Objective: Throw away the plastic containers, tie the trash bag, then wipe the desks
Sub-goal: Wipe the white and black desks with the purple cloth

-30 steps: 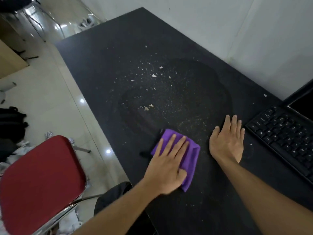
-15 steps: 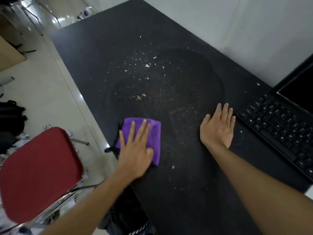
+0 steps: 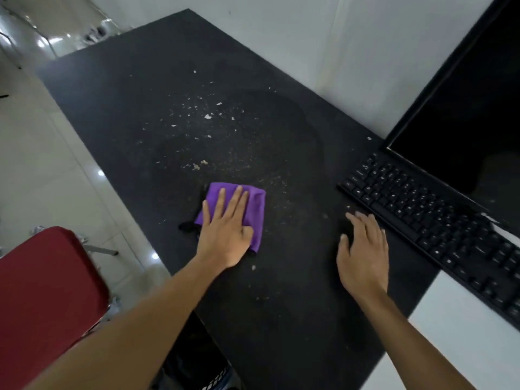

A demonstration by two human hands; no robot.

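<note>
A folded purple cloth (image 3: 254, 202) lies on the black desk (image 3: 140, 80) near its left front part. My left hand (image 3: 226, 230) presses flat on the cloth with straight fingers. My right hand (image 3: 363, 251) rests flat on the bare desk to the right, just in front of the keyboard. Pale crumbs (image 3: 208, 116) and fine dust are scattered over the desk beyond the cloth, inside a darker damp-looking patch.
A black keyboard (image 3: 427, 220) and a dark monitor (image 3: 464, 114) stand at the right, partly on a white desk (image 3: 455, 339). A red chair (image 3: 42, 291) sits at the lower left by the desk edge. A white wall runs behind.
My left hand slid the cloth leftward toward the desk edge, then slightly back. My right hand stayed flat on the desk near the keyboard. The view tilted, showing more of the monitor.
</note>
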